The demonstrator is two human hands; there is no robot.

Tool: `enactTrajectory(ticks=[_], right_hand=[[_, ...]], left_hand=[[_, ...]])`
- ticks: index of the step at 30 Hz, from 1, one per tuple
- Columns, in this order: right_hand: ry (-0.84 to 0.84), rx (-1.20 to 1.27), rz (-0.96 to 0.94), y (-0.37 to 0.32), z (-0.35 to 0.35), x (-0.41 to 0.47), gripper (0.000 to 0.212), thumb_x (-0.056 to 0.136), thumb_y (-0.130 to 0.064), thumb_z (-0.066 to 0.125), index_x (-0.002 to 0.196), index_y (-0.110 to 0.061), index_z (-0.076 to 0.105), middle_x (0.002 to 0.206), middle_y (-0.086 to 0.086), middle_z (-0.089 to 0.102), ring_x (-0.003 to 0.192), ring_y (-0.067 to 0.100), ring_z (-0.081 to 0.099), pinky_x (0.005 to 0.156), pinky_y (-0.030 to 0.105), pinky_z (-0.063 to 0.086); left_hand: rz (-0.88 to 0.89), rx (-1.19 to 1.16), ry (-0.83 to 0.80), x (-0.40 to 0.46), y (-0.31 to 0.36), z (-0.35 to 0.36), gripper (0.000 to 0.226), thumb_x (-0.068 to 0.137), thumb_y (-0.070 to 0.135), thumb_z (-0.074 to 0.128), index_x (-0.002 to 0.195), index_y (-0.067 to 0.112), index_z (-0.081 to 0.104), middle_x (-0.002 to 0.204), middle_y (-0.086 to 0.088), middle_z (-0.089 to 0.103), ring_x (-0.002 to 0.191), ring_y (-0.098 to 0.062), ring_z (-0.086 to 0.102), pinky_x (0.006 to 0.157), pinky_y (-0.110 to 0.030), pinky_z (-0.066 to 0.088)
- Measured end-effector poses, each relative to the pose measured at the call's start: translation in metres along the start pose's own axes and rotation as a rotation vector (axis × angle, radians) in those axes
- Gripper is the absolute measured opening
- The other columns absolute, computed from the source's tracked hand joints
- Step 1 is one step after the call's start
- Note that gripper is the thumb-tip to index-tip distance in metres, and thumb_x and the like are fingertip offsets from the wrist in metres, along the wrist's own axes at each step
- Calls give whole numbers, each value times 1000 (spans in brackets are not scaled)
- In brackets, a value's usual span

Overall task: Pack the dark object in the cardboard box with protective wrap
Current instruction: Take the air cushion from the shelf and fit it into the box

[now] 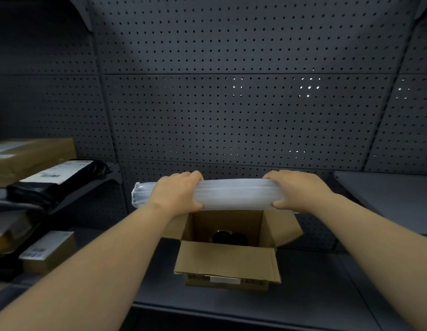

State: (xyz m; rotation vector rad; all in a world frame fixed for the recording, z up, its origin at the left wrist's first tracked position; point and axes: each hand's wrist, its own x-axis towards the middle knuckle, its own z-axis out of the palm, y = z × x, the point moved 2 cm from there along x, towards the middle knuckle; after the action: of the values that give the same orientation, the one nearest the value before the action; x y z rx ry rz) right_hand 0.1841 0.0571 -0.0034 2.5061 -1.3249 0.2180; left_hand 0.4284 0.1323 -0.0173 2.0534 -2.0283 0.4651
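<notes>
An open cardboard box point(225, 260) stands on the grey shelf with its flaps spread. Deep inside it lies the dark object point(228, 237), round and glossy, partly hidden by the near flap. Just above the box's far edge, a long roll of translucent white protective wrap point(231, 194) lies level. My left hand point(176, 193) grips the roll near its left end, and my right hand point(296, 189) grips it near its right end, fingers curled over the top and thumbs underneath.
Stacked cardboard boxes point(28, 156) and black mailer bags with labels point(62, 177) fill the shelves at the left. A small labelled box point(47, 249) sits lower left. A perforated grey back panel point(231, 103) rises behind. Another grey shelf point(386, 197) is at the right.
</notes>
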Motion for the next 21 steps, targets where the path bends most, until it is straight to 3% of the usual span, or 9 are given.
enactTrajectory(ticks=[11,21], right_hand=[[-75,-1,24,6,54,54,51,83,-44,58,131,-38,40,115,-9,56,96,12,56,69,26,45],[-156,-16,98,12,89,71,46,81,-46,59,123,-41,43,111,-14,56,95,9,55,69,25,43]], left_hand=[[-1,-14,-184,38,-76,63,55,78,55,63,123,30,42,113,8,56,87,-9,49,74,-25,40],[67,-5,-255,74,-82,117,58,71,68,59,116,33,48,104,9,60,89,-12,58,75,-31,51]])
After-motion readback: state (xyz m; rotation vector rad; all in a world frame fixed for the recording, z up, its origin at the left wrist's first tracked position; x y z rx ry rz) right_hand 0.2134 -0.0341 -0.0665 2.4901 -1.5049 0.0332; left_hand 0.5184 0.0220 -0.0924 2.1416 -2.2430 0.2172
